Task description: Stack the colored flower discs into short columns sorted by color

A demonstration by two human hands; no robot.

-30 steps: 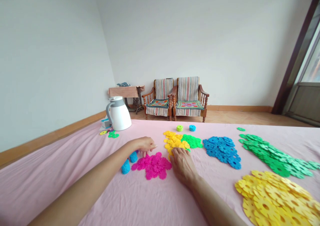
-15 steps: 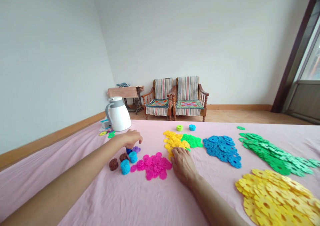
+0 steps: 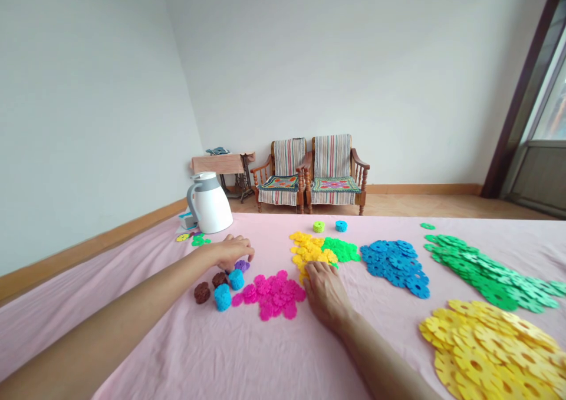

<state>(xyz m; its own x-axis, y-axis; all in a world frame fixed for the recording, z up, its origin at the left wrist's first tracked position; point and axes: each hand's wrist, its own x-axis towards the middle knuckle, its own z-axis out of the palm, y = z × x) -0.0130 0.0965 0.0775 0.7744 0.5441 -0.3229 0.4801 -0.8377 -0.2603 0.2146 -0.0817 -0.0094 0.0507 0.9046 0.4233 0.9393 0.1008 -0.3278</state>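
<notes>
My left hand (image 3: 233, 253) is low over the cloth with its fingers curled down. It covers the spot of a dark blue disc stack, and what its fingertips hold is hidden. Beside those fingertips lies a purple flower-shaped disc (image 3: 242, 265). In front of this hand stand two light blue disc stacks (image 3: 223, 297) and two brown disc stacks (image 3: 202, 293). My right hand (image 3: 326, 291) rests palm down, fingers stretched onto the near edge of the yellow-orange disc pile (image 3: 308, 248). Left of it spreads a magenta disc pile (image 3: 276, 296).
A white jug (image 3: 213, 205) stands at the back left, near several loose discs (image 3: 198, 240). Lime (image 3: 318, 227) and blue stacks (image 3: 341, 226) sit near the far edge. Green (image 3: 341, 250), blue (image 3: 394, 265), dark green (image 3: 481, 270) and large yellow piles (image 3: 481, 347) extend rightward.
My left hand has come down slightly onto the dark blue stack, which showed earlier and is now covered. My right hand has stayed at the yellow-orange pile.
</notes>
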